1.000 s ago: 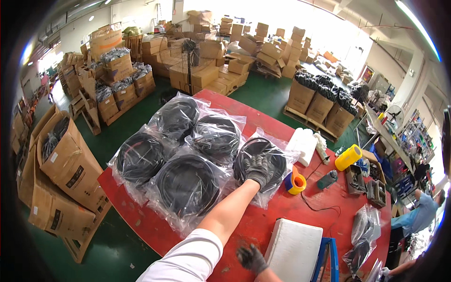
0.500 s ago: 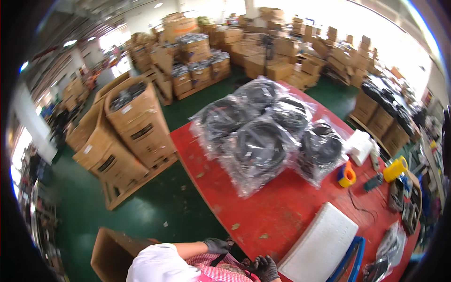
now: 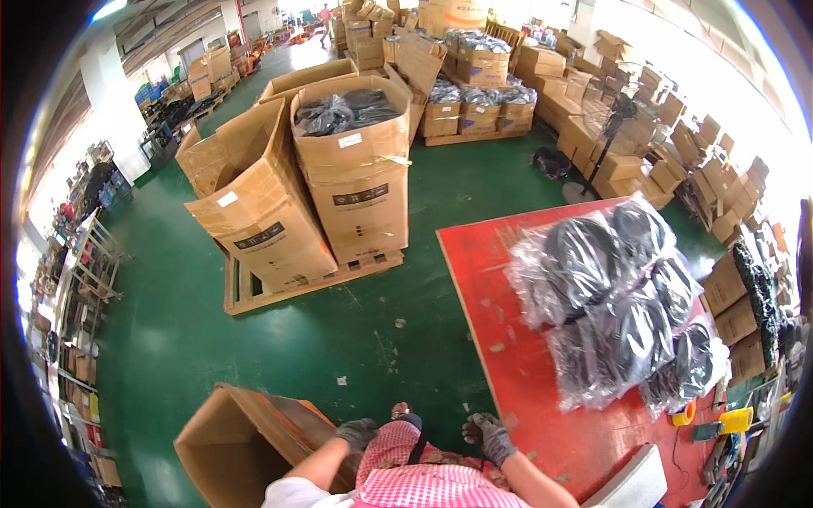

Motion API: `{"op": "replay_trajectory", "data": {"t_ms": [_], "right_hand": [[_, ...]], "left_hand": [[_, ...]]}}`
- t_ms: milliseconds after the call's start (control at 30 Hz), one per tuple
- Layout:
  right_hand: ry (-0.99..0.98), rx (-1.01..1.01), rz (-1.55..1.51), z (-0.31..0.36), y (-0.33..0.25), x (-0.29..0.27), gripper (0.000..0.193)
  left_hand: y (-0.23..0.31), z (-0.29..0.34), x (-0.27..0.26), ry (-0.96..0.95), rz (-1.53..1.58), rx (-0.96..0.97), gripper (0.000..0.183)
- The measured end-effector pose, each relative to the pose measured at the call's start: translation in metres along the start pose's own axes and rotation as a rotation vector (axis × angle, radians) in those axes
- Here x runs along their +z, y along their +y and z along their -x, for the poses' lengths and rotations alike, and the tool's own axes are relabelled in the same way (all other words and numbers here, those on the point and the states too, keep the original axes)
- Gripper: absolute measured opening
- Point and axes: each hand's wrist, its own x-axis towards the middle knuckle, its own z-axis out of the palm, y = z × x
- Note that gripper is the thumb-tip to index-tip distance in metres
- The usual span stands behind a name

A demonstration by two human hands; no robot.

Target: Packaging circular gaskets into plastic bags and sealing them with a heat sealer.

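Note:
My left hand, in a grey glove, is beside the upper edge of an open brown carton on the floor. Its fingers are too blurred to read, and whether it touches the carton is unclear. Near the left edge of the red table, my right hand wears a similar glove. Its fingers are loosely bent and apart, with nothing seen in them. Clear plastic bags of round black coiled items lie grouped on the table, away from both hands.
Two tall cartons stand on a wooden pallet ahead to the left. A white foam block, yellow tape rolls and tools lie at the table's right. A black stand fan and stacked boxes are farther back.
The view has swung left, so the table and bags now appear farther right. My hands are farther apart, the left one now beside the floor carton.

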Motion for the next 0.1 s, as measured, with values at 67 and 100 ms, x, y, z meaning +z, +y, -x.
{"op": "replay_trajectory", "data": {"t_ms": [67, 100], "right_hand": [[-0.049, 0.032, 0.33, -0.038, -0.014, 0.042, 0.016], [-0.058, 0.03, 0.508, -0.053, -0.02, 0.057, 0.016]], "left_hand": [[-0.021, -0.016, -0.006, 0.026, 0.076, -0.048, 0.056], [-0.001, -0.011, -0.042, -0.123, 0.091, -0.153, 0.053]]}}
